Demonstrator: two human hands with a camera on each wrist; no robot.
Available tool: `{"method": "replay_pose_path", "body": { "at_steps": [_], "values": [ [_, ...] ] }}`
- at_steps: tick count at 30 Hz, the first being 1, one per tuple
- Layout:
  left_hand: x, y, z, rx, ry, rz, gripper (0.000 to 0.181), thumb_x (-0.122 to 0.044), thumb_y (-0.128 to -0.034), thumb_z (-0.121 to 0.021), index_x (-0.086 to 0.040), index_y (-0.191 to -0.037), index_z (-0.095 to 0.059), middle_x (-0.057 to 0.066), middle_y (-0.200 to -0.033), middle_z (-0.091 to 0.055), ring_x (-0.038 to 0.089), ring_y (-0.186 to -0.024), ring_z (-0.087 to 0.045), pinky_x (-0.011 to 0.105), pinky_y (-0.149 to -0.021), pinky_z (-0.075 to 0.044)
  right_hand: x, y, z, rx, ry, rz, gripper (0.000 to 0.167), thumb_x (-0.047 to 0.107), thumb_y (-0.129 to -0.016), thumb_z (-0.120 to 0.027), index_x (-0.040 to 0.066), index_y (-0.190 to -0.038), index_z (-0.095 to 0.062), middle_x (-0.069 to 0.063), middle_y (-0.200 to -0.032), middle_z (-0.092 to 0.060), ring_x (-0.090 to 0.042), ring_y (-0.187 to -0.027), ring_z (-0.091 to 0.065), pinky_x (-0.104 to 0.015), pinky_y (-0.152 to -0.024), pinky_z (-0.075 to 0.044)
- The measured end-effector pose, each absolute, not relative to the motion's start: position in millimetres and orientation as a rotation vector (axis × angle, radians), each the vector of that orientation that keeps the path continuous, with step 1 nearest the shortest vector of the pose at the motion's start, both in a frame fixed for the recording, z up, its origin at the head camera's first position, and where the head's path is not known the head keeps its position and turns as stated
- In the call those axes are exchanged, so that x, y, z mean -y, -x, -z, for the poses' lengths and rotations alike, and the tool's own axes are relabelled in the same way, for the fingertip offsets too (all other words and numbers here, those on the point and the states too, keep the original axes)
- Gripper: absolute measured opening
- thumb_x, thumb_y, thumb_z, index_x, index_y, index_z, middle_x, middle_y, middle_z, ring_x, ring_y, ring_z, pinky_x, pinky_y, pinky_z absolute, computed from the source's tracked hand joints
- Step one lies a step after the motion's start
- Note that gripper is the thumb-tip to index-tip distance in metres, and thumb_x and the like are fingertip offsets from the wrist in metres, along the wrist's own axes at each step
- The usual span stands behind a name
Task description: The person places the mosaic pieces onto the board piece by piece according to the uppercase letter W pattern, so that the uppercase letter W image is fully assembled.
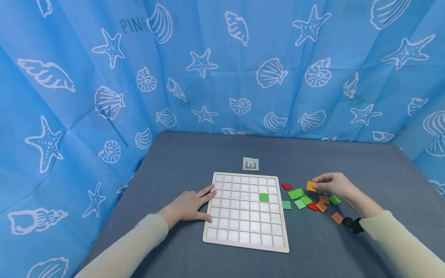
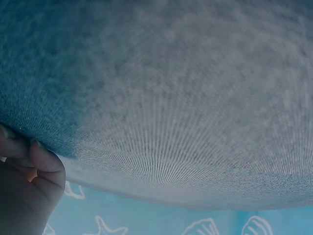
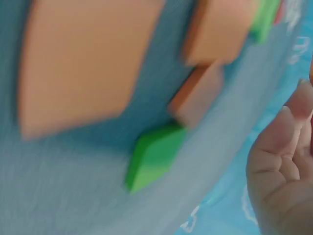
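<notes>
A white gridded board (image 1: 250, 247) lies on the table, with one green square tile (image 1: 264, 197) in a cell toward its upper right. My left hand (image 1: 187, 205) rests at the board's left edge, fingers extended and fingertips on the rim. Over the loose tiles to the right of the board, my right hand (image 1: 336, 186) pinches a yellow-orange square tile (image 1: 310, 186) between thumb and fingers. In the right wrist view, that hand (image 3: 283, 156) shows at the right edge, its tile mostly cut off. The left wrist view shows only part of the left hand (image 2: 29, 181).
Loose pieces lie right of the board: green tiles (image 1: 295, 194), a red piece (image 1: 286, 186), orange tiles (image 1: 337, 218) and black pieces (image 1: 347, 221) near the right sleeve. A small pattern card (image 1: 250, 164) lies beyond the board. A blue shell-print curtain (image 1: 222, 88) surrounds the grey table.
</notes>
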State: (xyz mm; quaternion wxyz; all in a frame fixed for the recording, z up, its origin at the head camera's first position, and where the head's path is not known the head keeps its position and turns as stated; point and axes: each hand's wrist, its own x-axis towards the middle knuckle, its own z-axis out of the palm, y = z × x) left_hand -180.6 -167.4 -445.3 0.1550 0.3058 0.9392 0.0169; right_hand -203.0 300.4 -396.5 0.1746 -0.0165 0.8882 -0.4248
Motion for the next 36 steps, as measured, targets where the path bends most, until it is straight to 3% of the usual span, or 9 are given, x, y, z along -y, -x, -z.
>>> {"method": "replay_pose_path", "body": {
  "at_steps": [8,18,27,36],
  "values": [
    [167.6,178.8,442.0,-2.702,-0.917,-0.018,0.088,-0.067,-0.0870,-0.052,-0.020,-0.156,-0.024,0.000,-0.162,-0.015,0.035,-0.117,-0.053,0.049,-0.095,-0.041,-282.9,191.6,385.5,-2.274,-0.091,1.584,0.029,0.016,-0.097,-0.062,-0.005,-0.118,-0.063,0.000,-0.087,-0.069,-0.016,-0.077,-0.066,-0.032,-0.072,-0.055],
    [166.8,178.8,440.2,-2.699,-0.926,-0.010,0.088,-0.065,-0.0872,-0.053,-0.019,-0.156,-0.025,0.002,-0.162,-0.016,0.035,-0.113,-0.055,0.047,-0.092,-0.042,-262.1,181.3,381.2,-2.124,-0.111,1.766,0.022,0.013,-0.100,-0.058,0.004,-0.118,-0.066,0.003,-0.093,-0.066,-0.014,-0.080,-0.068,-0.031,-0.076,-0.055],
    [168.3,179.8,442.9,-2.704,-0.932,-0.004,0.088,-0.066,-0.0871,-0.052,-0.020,-0.156,-0.025,0.002,-0.162,-0.016,0.035,-0.111,-0.055,0.047,-0.091,-0.043,-252.4,174.6,391.7,-2.050,-0.076,1.781,0.035,0.009,-0.097,-0.061,-0.005,-0.129,-0.058,0.002,-0.099,-0.065,-0.017,-0.087,-0.069,-0.033,-0.080,-0.054],
    [168.1,178.9,441.1,-2.695,-0.929,-0.021,0.088,-0.066,-0.0873,-0.052,-0.019,-0.157,-0.024,0.002,-0.162,-0.015,0.035,-0.113,-0.054,0.048,-0.092,-0.042,-240.1,172.3,397.8,-1.968,-0.126,1.848,0.032,0.003,-0.094,-0.063,-0.006,-0.125,-0.059,-0.004,-0.096,-0.066,-0.017,-0.082,-0.069,-0.032,-0.077,-0.055]
  ]
}}
